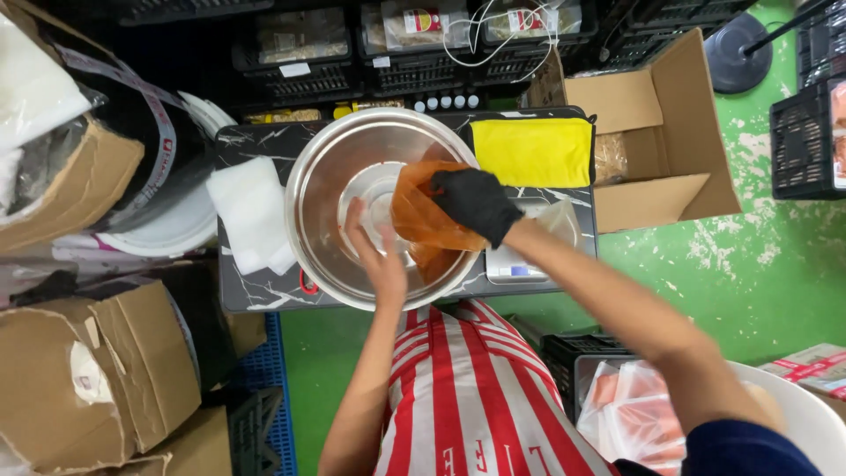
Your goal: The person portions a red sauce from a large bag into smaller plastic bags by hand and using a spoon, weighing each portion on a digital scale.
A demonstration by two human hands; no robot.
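orange bag (pixel 423 220) lay over the steel bowl (pixel 322 189) on the table (pixel 264 295), long axis running top-right to bottom. gloved right hand (pixel 476 204) had its grip clamped on the bag's top; bare left hand (pixel 379 256), fingers apart, steadied its side.

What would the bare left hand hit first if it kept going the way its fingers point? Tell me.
The left hand points up the picture into the steel bowl. It would likely meet the bowl's bottom or the orange bag beside it; depth is unclear.
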